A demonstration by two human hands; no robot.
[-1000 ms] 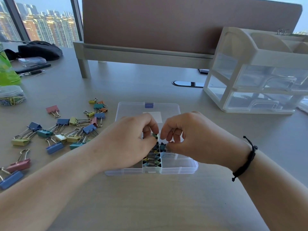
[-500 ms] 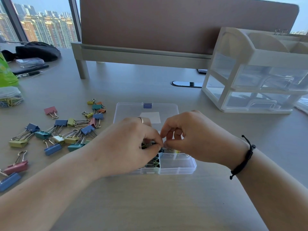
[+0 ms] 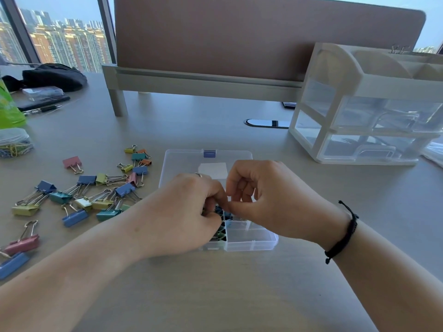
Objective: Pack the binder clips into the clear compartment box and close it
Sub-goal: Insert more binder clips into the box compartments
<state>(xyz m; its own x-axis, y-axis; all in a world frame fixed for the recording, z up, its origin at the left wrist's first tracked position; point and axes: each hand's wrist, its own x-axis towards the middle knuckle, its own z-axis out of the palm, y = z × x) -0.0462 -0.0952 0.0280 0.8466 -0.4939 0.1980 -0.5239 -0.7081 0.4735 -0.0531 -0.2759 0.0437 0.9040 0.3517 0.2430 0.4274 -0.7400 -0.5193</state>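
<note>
Head view, looking down at desk point(image 3: 215, 295). Clear compartment box point(image 3: 251, 240) near centre, lid point(image 3: 187, 159) thrown open flat on far side, blue latch point(image 3: 209, 153) on its far edge. Left hand point(image 3: 182, 216) and right hand point(image 3: 266, 200) both over the box, fingers curled, tips meeting above the middle cells; apparently pinching a small clip between them, but the object itself hidden by fingers, so cannot tell for certain. Dark and green small clips point(image 3: 219, 234) already packed in the middle column; right-hand cells see-through and seemingly unfilled.

Loose binder clips point(image 3: 96, 195) scattered left of box, well apart from hands: pastel painted bodies, blue, pink, yellow, teal, with bright wire handles, some folded out, some flat.

Handling, judged: clips light, rigid, sprung steel; painted faces probably slick, wire loops prone to tangling with neighbours. Best taken by the folded body across its flat sides, or by one wire loop for lifting from the pile. Larger ones likely too big for the small cells unless handles folded down. Box thin hard plastic, light, liable to slide on smooth desk; steady with one hand at the wall, close by pressing at latch.

Elsewhere: white drawer unit point(image 3: 369, 104) far right, tub of paper clips point(image 3: 14, 144) far left.
</note>
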